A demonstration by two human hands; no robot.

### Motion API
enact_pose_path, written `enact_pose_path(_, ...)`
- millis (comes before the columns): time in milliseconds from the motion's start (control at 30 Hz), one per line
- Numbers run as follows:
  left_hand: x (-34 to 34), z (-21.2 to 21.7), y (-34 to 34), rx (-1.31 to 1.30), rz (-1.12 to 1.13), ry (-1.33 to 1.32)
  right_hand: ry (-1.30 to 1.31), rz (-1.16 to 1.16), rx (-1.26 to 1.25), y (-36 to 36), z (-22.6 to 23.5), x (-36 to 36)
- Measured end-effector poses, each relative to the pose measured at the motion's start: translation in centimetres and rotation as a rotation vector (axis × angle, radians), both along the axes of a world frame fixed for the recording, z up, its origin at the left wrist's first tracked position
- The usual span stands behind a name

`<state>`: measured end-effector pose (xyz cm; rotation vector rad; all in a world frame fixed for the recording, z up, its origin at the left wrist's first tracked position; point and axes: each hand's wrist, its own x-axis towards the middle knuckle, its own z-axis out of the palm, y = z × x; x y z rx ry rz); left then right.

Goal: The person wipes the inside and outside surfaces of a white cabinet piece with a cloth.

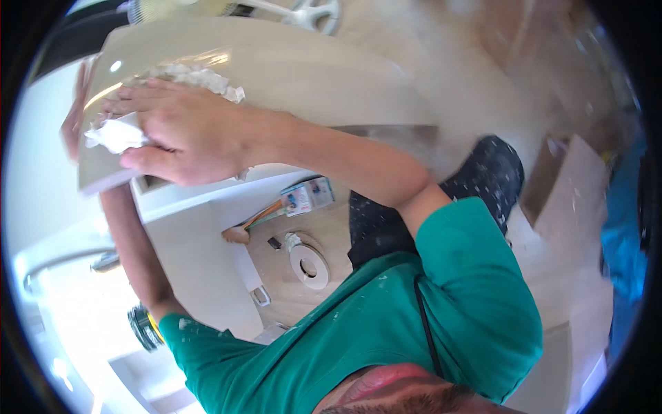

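A glossy beige panel (289, 65) with a rounded corner stretches across the upper part of the head view. My right hand (193, 131) lies over its left part, pressing a crumpled white wad of paper or cloth (121, 134) against the surface. Part of the wad sticks out past the fingers and between thumb and index finger. My left arm reaches up behind the panel. At the panel's left edge my left hand (74, 121) shows in part, apparently gripping that edge; the panel hides the rest of it.
Below the panel, a brush with a wooden handle (238, 234), a blue-and-white packet (309, 196) and a white ring-shaped disc (308, 268) lie on a beige surface. A brown-and-white box-like piece (552, 179) stands at right. A white wheeled base (317, 15) is at the top.
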<state>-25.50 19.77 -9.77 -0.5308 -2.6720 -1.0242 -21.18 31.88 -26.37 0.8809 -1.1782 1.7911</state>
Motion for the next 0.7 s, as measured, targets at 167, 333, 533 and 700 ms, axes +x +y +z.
enact_pose_path(167, 2.9, -1.4, 4.0, 0.321, 0.155, -0.104, -0.807, 0.380, 0.101, 1.1, -23.3, -4.9)
enact_pose_path(333, 2.9, -4.9, 10.6, 0.309, 0.221, -0.045, -1.447, 0.173, 0.017, 6.1, -55.7, -10.4)
enact_pose_path(533, 3.2, -3.5, 3.4, 0.200, 0.233, -0.035, -1.961, 0.108, 0.161, 4.0, -64.3, -1.6)
enact_pose_path(700, 0.6, -1.1, 2.3, 0.211, 0.019, 0.015, -1.875, 0.017, 0.047, 7.0, -59.7, -2.6)
